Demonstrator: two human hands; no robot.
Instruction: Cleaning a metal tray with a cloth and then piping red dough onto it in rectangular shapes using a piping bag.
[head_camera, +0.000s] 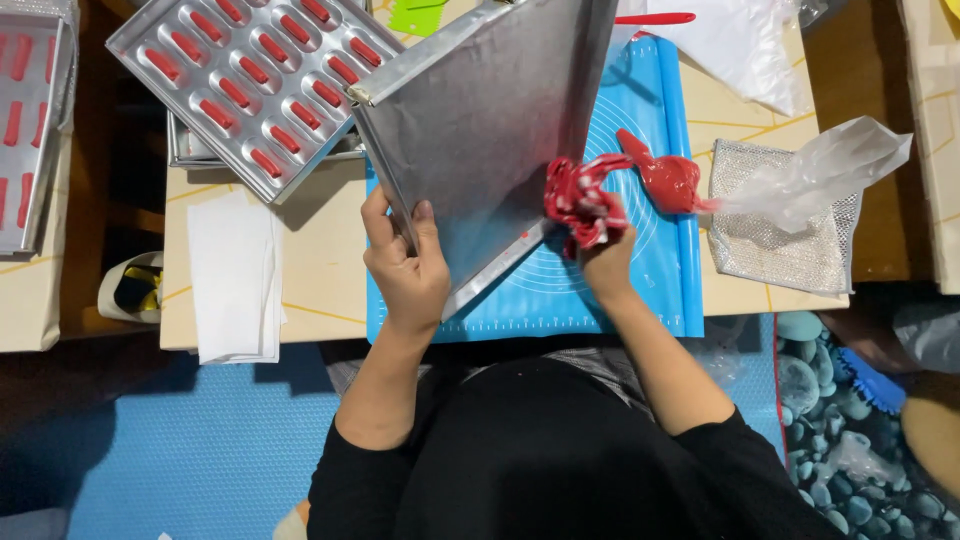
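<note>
A tilted metal tray (490, 120) is gripped at its edge by the left hand (405, 270) and wiped with a red cloth (580, 205) bunched in the right hand (605, 262); unwiped areas probably need covering next.

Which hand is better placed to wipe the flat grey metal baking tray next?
Right. The right hand grips the red-and-white cloth against the flat grey metal baking tray, while the left hand is occupied gripping the tray's edge.

Dull matt metal baking tray (490, 120), soft red patterned cloth (583, 203) at its 4 o'clock edge, smooth blue silicone mat (655, 120), glossy clear plastic piping bag (800, 175)
</note>
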